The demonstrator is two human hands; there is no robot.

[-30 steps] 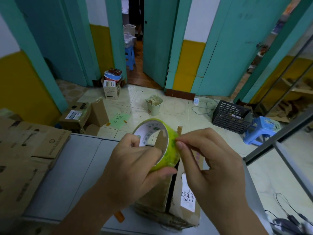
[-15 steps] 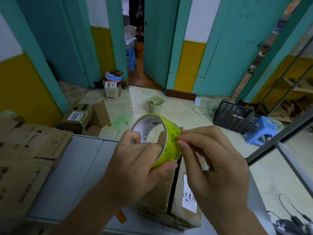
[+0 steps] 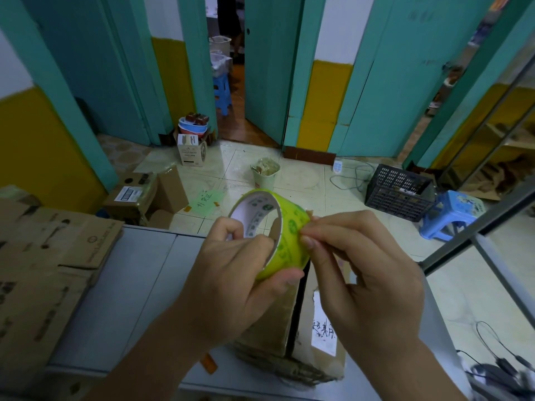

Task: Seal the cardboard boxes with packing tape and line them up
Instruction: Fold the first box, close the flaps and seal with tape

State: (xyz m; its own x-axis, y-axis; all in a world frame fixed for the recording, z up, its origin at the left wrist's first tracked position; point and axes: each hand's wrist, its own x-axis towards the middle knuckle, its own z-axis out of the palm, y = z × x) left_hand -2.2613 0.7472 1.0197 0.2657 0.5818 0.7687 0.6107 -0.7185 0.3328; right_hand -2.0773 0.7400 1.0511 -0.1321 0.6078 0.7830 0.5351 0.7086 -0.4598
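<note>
**Taping not begun yet**

The grey tabletop holds one cardboard box, top gap open. The left hand curls its grip round the green tape roll. The right hand pinches the roll's side, maybe hunting the end. Sealing and lining up are left.

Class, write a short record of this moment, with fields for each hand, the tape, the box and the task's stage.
Left hand: grips the tape roll, thumb on its outer face, a finger hooked inside the core
Right hand: fingertips pinch at the roll's outer surface
Cardboard box: on the grey table, below both hands, dark gap between its top flaps
Stage: seam not taped; probably hunting for the tape's end
Also: flattened cardboard on the left
</note>
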